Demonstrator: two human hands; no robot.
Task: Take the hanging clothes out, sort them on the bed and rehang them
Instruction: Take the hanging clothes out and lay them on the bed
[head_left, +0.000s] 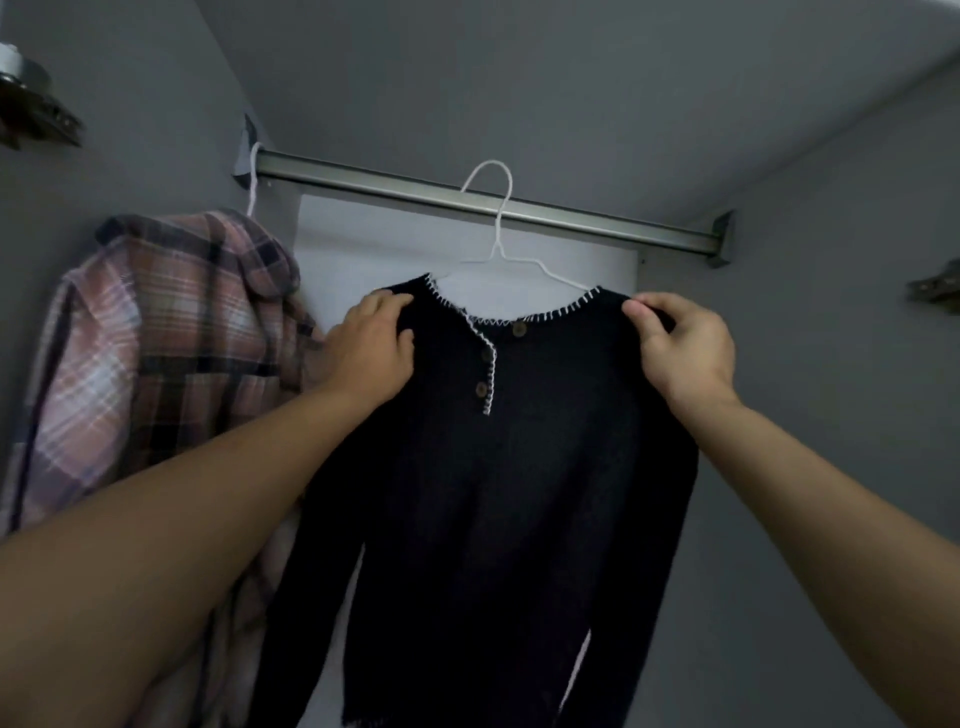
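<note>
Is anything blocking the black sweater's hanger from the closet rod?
Nothing visible. The white hanger carrying the black sweater has its hook at the rod; the plaid shirt hangs apart at the left end.

1. Two arms in view, L (171, 525) & R (841, 499): both bare from wrist to frame edge, no sleeve visible.
2. L hand (371, 348), R hand (685, 348): no gloves, rings, watch or bands seen.
3. Fingers (644, 304): nails short.

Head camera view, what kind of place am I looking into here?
Most likely the inside of a wardrobe or closet: a metal rail spans grey walls, with a black sweater on a white hanger and a plaid shirt hanging beside it.
</note>
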